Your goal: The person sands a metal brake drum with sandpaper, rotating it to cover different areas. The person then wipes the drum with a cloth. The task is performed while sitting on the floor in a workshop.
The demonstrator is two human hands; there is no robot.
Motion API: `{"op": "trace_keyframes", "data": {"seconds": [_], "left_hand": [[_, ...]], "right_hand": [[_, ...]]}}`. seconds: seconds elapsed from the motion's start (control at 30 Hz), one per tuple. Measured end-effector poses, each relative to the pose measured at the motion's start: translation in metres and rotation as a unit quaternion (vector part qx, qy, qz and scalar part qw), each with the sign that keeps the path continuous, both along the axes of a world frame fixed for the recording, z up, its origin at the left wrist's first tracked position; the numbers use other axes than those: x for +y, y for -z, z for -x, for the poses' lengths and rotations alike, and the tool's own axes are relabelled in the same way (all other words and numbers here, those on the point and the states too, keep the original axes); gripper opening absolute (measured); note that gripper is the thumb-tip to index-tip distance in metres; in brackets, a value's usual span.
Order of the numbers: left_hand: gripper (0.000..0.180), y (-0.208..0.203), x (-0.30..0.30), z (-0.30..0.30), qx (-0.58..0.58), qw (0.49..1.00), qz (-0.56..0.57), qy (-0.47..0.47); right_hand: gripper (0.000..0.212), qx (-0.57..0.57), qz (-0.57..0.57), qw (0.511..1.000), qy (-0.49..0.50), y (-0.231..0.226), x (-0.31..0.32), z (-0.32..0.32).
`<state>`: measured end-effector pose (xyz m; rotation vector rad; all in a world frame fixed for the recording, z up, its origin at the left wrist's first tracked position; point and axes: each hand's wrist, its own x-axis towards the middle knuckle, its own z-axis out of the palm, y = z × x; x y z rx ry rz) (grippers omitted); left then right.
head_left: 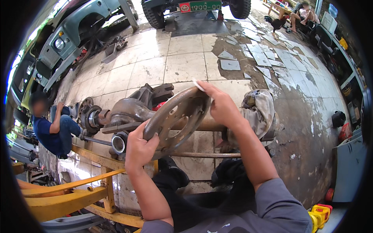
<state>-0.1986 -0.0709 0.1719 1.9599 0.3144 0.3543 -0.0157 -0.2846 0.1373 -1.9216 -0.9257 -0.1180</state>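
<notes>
A round, brown, worn metal plate with several holes through its face, like a brake backing plate, is held up tilted before me. My left hand grips its lower left rim, thumb on the near side. At its upper right edge, my right hand is closed around a thin white piece, too small to identify, pressed to the rim. Behind the plate lies an axle housing with a bulging middle. Camouflage cloth covers its right end. A long rod runs below the plate.
A yellow metal frame stands at lower left. Beyond it squats a co-worker beside a hub at the axle's left end. Vehicles stand at left and far ahead. Broken tiles lie at far right, near a workbench.
</notes>
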Motion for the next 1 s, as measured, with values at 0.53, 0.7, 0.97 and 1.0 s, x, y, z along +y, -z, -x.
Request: {"op": "trace_keyframes", "data": {"seconds": [0.53, 0.7, 0.97, 1.0], "left_hand": [[0.032, 0.004, -0.003, 0.003, -0.004, 0.999, 0.035, -0.018], [0.032, 0.002, 0.001, 0.005, 0.025, 1.0, 0.005, -0.012], [0.031, 0.006, 0.001, 0.004, 0.019, 1.0, 0.009, -0.02], [0.031, 0.005, 0.001, 0.003, 0.014, 0.999, 0.027, -0.017]], "right_hand": [[0.075, 0.135, -0.001, 0.99, 0.027, 0.03, 0.001, -0.013], [0.069, 0.002, -0.052, 0.998, 0.022, 0.027, 0.009, 0.002], [0.079, -0.069, -0.044, 0.996, 0.03, 0.028, 0.01, 0.007], [0.079, 0.003, -0.016, 0.999, 0.041, 0.037, 0.008, 0.001]]}}
